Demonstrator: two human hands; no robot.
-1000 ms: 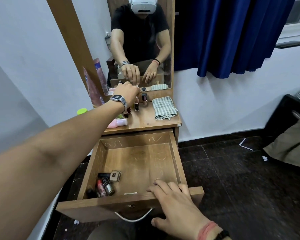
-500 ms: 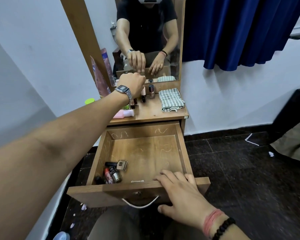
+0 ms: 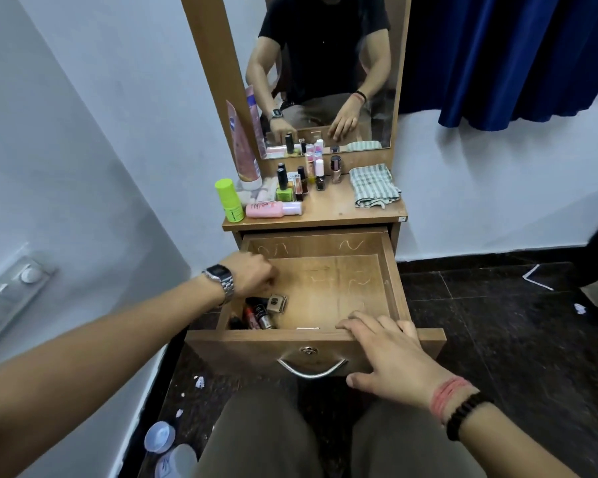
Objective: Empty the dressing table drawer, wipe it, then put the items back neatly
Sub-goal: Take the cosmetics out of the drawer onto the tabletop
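The wooden drawer (image 3: 392, 270) stands pulled out of the dressing table. A few small cosmetics (image 3: 261, 312) lie in its front left corner, among them a small square compact (image 3: 277, 302). My left hand (image 3: 252, 276), with a wristwatch, hovers over that corner with its fingers curled down; nothing shows in it. My right hand (image 3: 385, 353) rests on the drawer's front edge, fingers over the rim and thumb on the front panel. On the tabletop (image 3: 332, 208) stand several nail polish bottles (image 3: 304, 181), a green bottle (image 3: 229, 200), a lying pink bottle (image 3: 273, 209) and a folded checked cloth (image 3: 373, 184).
A mirror (image 3: 325, 74) rises behind the tabletop, with a pink tube (image 3: 244, 146) leaning against its frame. The white wall with a switch panel (image 3: 11, 298) is close on the left. Blue curtain (image 3: 511, 56) hangs at the right. Plastic containers (image 3: 168, 450) lie on the dark floor.
My left hand has come back from the bottles on the tabletop and down into the drawer's left side. My right hand has stayed on the drawer front. The view has tilted downward.
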